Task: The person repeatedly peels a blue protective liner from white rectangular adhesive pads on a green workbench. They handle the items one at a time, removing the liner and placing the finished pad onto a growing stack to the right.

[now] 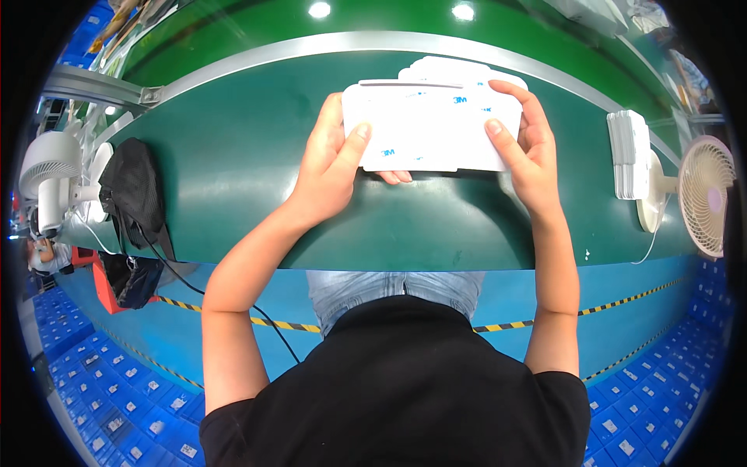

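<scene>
Between my hands, over the green tabletop, is a bunch of white rectangular sheets [428, 132] with rounded corners and small blue print. They overlap unevenly, and some stick up behind the front ones. My left hand [334, 152] grips the left edge, its thumb on the front face and some fingertips showing beneath the lower edge. At the opposite edge my right hand [529, 144] is closed on the sheets, thumb in front and a finger over the upper right corner. The sheets' backs are hidden from view.
A neat stack of white sheets [629, 156] stands at the table's right, beside a pale fan [704, 194]. On the left are a white fan [53, 167], a black cap-like cloth item [134, 187] and a dark cable [183, 272]. A metal rail [373, 40] borders the table's far side.
</scene>
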Demonstrator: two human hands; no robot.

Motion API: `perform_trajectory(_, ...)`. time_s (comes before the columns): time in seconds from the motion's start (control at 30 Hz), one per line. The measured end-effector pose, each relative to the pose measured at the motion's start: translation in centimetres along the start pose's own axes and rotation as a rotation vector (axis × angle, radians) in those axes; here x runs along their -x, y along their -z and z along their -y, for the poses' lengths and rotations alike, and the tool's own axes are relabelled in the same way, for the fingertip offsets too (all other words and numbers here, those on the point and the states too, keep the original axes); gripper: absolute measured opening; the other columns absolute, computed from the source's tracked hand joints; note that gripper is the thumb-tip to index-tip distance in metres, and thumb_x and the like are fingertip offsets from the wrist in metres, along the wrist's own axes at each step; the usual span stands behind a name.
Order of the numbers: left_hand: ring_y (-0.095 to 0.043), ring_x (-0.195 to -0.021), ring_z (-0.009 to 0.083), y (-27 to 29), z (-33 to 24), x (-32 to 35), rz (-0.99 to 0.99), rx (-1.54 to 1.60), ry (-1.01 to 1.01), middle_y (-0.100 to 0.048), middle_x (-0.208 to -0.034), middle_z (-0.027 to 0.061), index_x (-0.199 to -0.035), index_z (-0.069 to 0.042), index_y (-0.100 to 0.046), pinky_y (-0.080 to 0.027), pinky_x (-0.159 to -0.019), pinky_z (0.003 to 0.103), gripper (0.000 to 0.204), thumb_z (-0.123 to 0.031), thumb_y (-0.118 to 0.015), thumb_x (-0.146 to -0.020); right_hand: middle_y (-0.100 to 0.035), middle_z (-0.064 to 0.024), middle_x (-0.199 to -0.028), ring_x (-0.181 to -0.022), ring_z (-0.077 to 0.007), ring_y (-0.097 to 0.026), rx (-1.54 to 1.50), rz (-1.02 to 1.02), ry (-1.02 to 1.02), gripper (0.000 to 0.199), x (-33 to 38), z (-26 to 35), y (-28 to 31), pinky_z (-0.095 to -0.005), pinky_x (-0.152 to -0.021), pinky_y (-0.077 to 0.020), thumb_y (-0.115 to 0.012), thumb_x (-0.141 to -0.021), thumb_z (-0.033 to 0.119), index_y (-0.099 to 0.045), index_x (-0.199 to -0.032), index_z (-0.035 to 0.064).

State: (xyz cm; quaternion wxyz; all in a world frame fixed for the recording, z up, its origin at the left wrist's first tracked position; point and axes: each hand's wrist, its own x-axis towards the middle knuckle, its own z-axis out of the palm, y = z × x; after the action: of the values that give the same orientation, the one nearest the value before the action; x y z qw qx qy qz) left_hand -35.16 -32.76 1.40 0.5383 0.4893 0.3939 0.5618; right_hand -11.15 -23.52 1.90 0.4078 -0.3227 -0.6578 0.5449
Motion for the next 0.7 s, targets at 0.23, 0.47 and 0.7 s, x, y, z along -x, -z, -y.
perform_trajectory(0.23,-0.07,-0.085,0.0256,-0.1,0.9,0.9,0.033,-0.077,0.122,-0.063,-0.11,0.0184,-0.141,0.0,-0.028,-0.058,-0.077,0.035,0.038,-0.012,-0.036,-0.106,-0.067,-0.0057,-0.11,-0.095,-0.0102,-0.063,0.014,0.117,-0.083,0.039,1.9,1.2,2.5,-0.0247,-0.082,-0.0521,-0.066,-0.089,-0.002,-0.06,-0.127,0.0016)
perform_trajectory(0.47,-0.067,-0.082,0.0191,-0.5,0.8,0.4,0.012,-0.168,0.117,-0.067,-0.102,0.0167,-0.139,0.0,-0.036,-0.054,-0.076,0.029,0.038,-0.02,-0.04,-0.106,-0.067,-0.0071,-0.112,-0.101,-0.0126,-0.064,0.053,-0.509,0.155,0.04,6.2,1.2,9.8,-0.0267,-0.086,-0.053,-0.067,-0.089,-0.003,-0.058,-0.128,-0.0013)
perform_trajectory(0.7,-0.066,-0.081,0.0175,-0.9,0.8,0.8,0.051,-0.18,0.146,-0.067,-0.099,0.0143,-0.136,0.0,-0.04,-0.053,-0.075,0.03,0.038,-0.02,-0.047,-0.104,-0.068,-0.0145,-0.112,-0.098,-0.0163,-0.068,0.202,-1.12,0.2,0.046,9.1,-0.5,24.5,-0.0283,-0.08,-0.056,-0.066,-0.094,0.003,-0.049,-0.137,-0.0019)
